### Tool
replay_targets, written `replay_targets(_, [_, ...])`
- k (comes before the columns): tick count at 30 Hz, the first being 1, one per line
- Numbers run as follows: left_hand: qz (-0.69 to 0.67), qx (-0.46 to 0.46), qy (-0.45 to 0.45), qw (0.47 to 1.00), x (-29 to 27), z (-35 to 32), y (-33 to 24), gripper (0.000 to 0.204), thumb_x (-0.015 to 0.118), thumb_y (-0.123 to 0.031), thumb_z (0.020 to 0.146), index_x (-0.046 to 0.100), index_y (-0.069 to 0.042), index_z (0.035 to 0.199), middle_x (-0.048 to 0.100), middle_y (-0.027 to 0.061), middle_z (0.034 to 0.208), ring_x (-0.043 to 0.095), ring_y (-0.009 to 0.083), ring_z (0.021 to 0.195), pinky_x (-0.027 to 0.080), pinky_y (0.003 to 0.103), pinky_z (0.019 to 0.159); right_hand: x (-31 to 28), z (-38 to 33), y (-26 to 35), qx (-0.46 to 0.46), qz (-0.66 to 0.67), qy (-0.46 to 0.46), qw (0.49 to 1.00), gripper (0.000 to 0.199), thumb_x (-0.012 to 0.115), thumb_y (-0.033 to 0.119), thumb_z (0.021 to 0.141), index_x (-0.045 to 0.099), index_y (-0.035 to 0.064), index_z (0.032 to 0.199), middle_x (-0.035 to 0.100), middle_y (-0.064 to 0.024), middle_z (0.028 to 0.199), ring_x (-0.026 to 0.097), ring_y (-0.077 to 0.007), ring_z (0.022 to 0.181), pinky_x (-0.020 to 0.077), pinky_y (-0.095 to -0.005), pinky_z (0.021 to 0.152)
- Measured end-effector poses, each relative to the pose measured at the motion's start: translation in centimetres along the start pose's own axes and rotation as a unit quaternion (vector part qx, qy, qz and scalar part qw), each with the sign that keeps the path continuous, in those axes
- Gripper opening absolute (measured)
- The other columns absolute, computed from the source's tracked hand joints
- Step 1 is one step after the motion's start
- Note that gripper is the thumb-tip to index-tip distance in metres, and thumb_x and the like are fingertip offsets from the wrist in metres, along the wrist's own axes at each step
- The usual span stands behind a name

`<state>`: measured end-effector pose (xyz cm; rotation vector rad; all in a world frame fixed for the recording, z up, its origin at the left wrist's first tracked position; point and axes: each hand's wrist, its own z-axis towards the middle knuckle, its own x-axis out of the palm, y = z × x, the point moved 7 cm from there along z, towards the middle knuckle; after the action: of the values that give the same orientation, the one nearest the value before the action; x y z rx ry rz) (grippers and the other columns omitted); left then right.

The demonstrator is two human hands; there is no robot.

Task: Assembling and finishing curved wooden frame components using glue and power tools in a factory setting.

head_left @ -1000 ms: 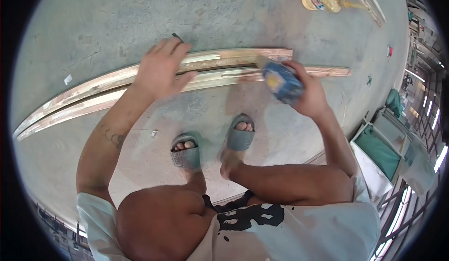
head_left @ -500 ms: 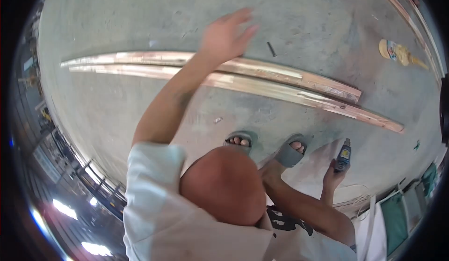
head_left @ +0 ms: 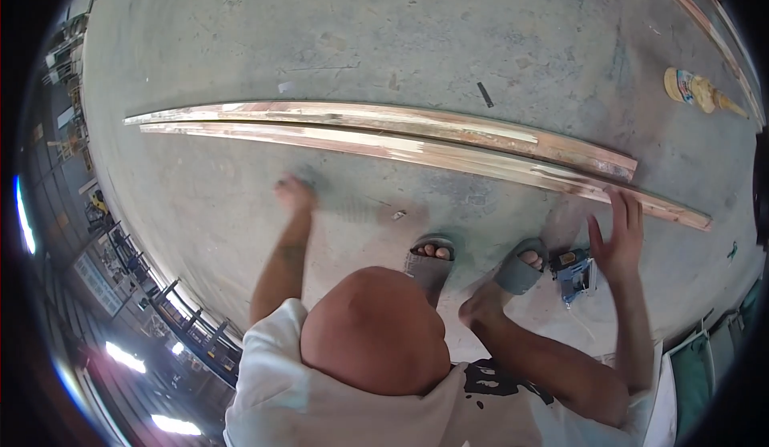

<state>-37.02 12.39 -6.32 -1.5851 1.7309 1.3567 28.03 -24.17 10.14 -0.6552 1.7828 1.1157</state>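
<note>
Two long wooden strips lie side by side on the concrete floor, the far strip (head_left: 344, 113) and the near strip (head_left: 473, 157). Pale streaks run along their upper faces. My right hand (head_left: 621, 239) is open, thumb apart, its fingertips at the near strip's edge toward the right end; whether they press on it I cannot tell. Beside my right foot rests a blue and silver power tool (head_left: 575, 275), apparently a nail gun. My left hand (head_left: 296, 194) hovers over the floor on the near side of the strips, its fingers smeared by motion.
A squeeze bottle (head_left: 693, 90) with yellowish contents lies on its side at the far right. Longer wooden strips (head_left: 697, 18) run along the right rim. A small dark strip (head_left: 485, 94) lies beyond the wood. My sandalled feet (head_left: 432, 252) are close to the near strip.
My left hand has come back from over the strips to their near side. My right hand has let go of the blue tool, now on the floor, and reached forward to the near strip.
</note>
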Motion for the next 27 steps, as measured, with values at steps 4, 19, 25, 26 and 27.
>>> replay_targets(4, [-0.200,-0.079,-0.142,0.966,0.2,-9.6,-7.6,0.100,0.044,-0.067,0.099,0.009,0.001,0.163,0.004,0.0368,0.167,0.006,0.0526,0.156,0.016,0.062,0.123,3.1,9.6,4.0,-0.131,-0.025,0.022,0.991,0.071,0.078,0.016,0.082,0.048,0.0037,0.145,0.051,-0.0180,0.139,0.051,-0.0384,0.129,0.0462,-0.0482,0.105])
replay_targets(19, [0.053,0.580,-0.105,0.806,-18.8,-10.4,-21.6,0.105,0.082,-0.043,0.081,0.026,0.000,0.159,0.032,0.0228,0.163,0.032,0.0396,0.150,0.031,0.050,0.121,9.3,13.4,5.8,-0.255,-0.081,0.253,0.930,0.044,0.077,0.035,0.081,0.065,0.0117,0.116,0.060,-0.0118,0.114,0.060,-0.0331,0.109,0.0544,-0.0462,0.090])
replay_targets(25, [0.107,0.534,-0.089,0.834,-21.1,-8.2,-24.1,0.103,0.074,-0.030,0.087,0.010,0.001,0.162,0.036,0.0239,0.159,0.038,0.0388,0.146,0.030,0.051,0.121,9.1,12.6,4.6,-0.237,-0.190,0.160,0.939,0.027,0.061,0.024,0.091,0.065,0.0056,0.110,0.064,-0.0133,0.110,0.067,-0.0333,0.095,0.0582,-0.0444,0.077])
replay_targets(26, [0.124,0.551,-0.081,0.821,-21.4,-8.1,-24.5,0.105,0.075,-0.030,0.086,0.009,0.001,0.162,0.036,0.0244,0.158,0.039,0.0397,0.145,0.030,0.051,0.121,6.7,12.5,3.6,-0.227,-0.190,0.162,0.941,0.031,0.067,0.024,0.085,0.064,0.0074,0.111,0.063,-0.0118,0.109,0.066,-0.0319,0.097,0.0579,-0.0426,0.074])
replay_targets(27, [0.142,0.567,-0.073,0.808,-21.5,-8.0,-24.4,0.107,0.076,-0.030,0.085,0.008,0.001,0.162,0.037,0.0248,0.157,0.039,0.0406,0.144,0.031,0.052,0.121,4.7,12.1,2.8,-0.228,-0.193,0.166,0.940,0.031,0.067,0.024,0.085,0.064,0.0074,0.111,0.063,-0.0118,0.109,0.066,-0.0319,0.097,0.0579,-0.0426,0.074])
